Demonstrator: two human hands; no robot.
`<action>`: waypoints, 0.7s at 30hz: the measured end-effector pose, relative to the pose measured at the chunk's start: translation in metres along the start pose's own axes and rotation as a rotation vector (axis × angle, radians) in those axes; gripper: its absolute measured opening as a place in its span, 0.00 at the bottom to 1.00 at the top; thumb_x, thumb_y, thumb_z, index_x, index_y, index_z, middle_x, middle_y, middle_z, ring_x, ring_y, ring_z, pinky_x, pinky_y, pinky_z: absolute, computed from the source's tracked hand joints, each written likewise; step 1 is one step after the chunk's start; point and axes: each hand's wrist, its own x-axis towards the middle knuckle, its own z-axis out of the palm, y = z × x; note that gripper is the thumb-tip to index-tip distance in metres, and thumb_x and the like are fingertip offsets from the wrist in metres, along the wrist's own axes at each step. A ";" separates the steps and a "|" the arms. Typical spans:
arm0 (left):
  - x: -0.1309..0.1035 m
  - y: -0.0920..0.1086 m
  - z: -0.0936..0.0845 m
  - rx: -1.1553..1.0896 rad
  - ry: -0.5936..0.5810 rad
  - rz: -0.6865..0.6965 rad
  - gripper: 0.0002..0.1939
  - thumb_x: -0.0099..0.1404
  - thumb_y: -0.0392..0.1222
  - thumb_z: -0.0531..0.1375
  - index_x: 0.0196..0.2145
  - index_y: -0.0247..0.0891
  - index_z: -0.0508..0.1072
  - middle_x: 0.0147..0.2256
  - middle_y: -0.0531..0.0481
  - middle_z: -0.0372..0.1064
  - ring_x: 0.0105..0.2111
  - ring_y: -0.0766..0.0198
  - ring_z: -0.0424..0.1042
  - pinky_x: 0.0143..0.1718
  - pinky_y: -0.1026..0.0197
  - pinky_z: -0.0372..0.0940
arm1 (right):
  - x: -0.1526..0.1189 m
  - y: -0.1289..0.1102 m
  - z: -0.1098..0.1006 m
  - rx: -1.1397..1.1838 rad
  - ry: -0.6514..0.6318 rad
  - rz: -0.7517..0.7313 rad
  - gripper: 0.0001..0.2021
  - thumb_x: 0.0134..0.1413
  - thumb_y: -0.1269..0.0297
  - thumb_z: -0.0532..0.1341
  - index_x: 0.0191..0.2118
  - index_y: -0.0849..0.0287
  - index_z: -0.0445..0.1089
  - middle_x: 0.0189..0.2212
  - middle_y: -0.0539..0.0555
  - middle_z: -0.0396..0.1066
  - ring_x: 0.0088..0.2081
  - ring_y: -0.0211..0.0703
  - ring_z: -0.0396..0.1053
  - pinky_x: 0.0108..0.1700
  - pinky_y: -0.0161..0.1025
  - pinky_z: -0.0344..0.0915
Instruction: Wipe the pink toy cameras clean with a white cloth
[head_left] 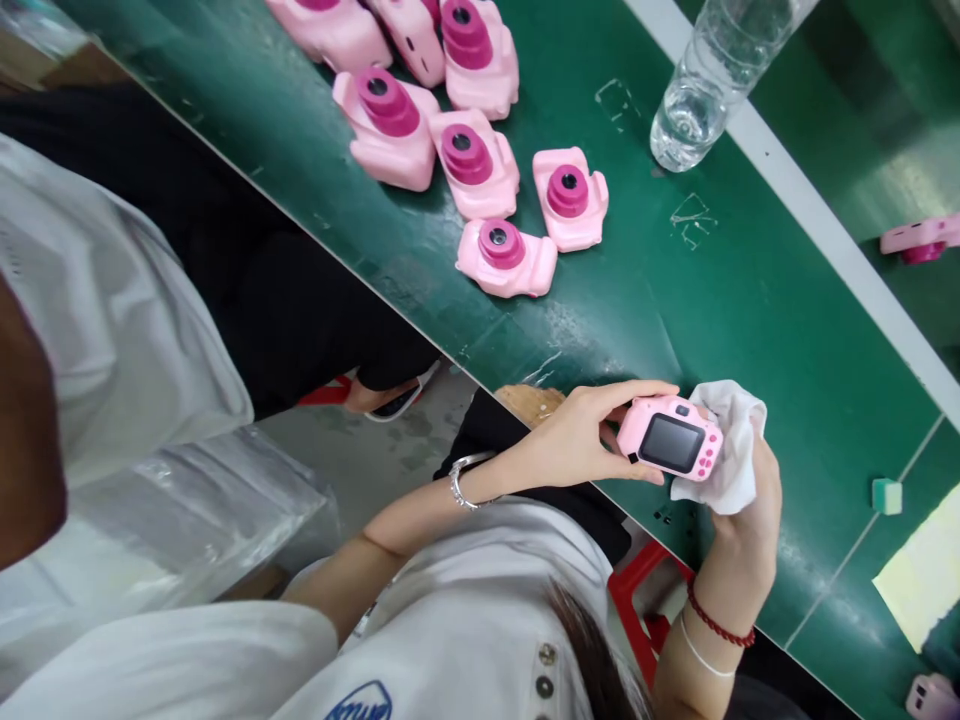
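Observation:
A pink toy camera [671, 441] is held over the table's front edge, its dark screen and small magenta buttons facing up. My left hand [581, 435], with a silver bracelet at the wrist, grips the camera's left end between thumb and fingers. At the other end, my right hand [756, 490] holds a white cloth [731, 450] against the camera; its fingertips are mostly hidden under the cloth. Further up the green table [787, 310], several pink cameras with magenta lens rings lie lens up, the closest one [506, 258] a little above my left hand.
A clear plastic bottle [697, 100] lies near the grey strip. To the right are a green sponge block [886, 496], yellow paper [922, 570] and another pink camera [922, 238]. A person in a white shirt [112, 300] is at the left. A red stool [637, 600] stands below.

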 end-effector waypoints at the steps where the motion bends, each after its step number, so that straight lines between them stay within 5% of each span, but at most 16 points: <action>1: 0.000 0.001 0.000 0.045 0.019 0.025 0.39 0.50 0.45 0.76 0.58 0.40 0.72 0.54 0.44 0.75 0.47 0.58 0.77 0.41 0.63 0.74 | -0.003 -0.001 0.002 -0.055 -0.009 0.006 0.20 0.53 0.43 0.65 0.32 0.57 0.71 0.23 0.47 0.70 0.22 0.36 0.61 0.24 0.35 0.61; 8: 0.002 0.008 -0.005 0.261 0.129 0.170 0.35 0.48 0.57 0.75 0.50 0.38 0.76 0.46 0.47 0.79 0.42 0.58 0.78 0.45 0.59 0.72 | -0.015 -0.004 0.010 -0.126 -0.097 0.017 0.17 0.46 0.48 0.70 0.27 0.57 0.71 0.22 0.47 0.68 0.22 0.34 0.59 0.23 0.32 0.61; 15: 0.007 0.005 -0.015 0.238 0.068 0.112 0.41 0.47 0.63 0.74 0.54 0.37 0.75 0.44 0.45 0.79 0.40 0.57 0.77 0.43 0.59 0.71 | -0.004 -0.012 0.015 -0.046 -0.211 0.298 0.27 0.33 0.39 0.72 0.34 0.58 0.76 0.17 0.50 0.69 0.14 0.39 0.60 0.14 0.37 0.62; 18: 0.009 0.002 -0.019 0.129 0.066 0.076 0.46 0.50 0.62 0.73 0.61 0.36 0.69 0.43 0.45 0.78 0.32 0.65 0.72 0.35 0.63 0.70 | 0.006 -0.024 0.018 -0.100 -0.211 0.230 0.26 0.36 0.38 0.70 0.30 0.58 0.75 0.13 0.49 0.65 0.11 0.38 0.58 0.11 0.35 0.59; 21: 0.008 0.002 -0.023 0.046 0.067 0.108 0.34 0.60 0.59 0.68 0.58 0.38 0.72 0.45 0.46 0.77 0.31 0.68 0.68 0.35 0.65 0.69 | 0.014 -0.034 0.019 -0.138 -0.155 0.084 0.21 0.42 0.42 0.69 0.28 0.59 0.75 0.12 0.49 0.64 0.11 0.38 0.57 0.10 0.33 0.57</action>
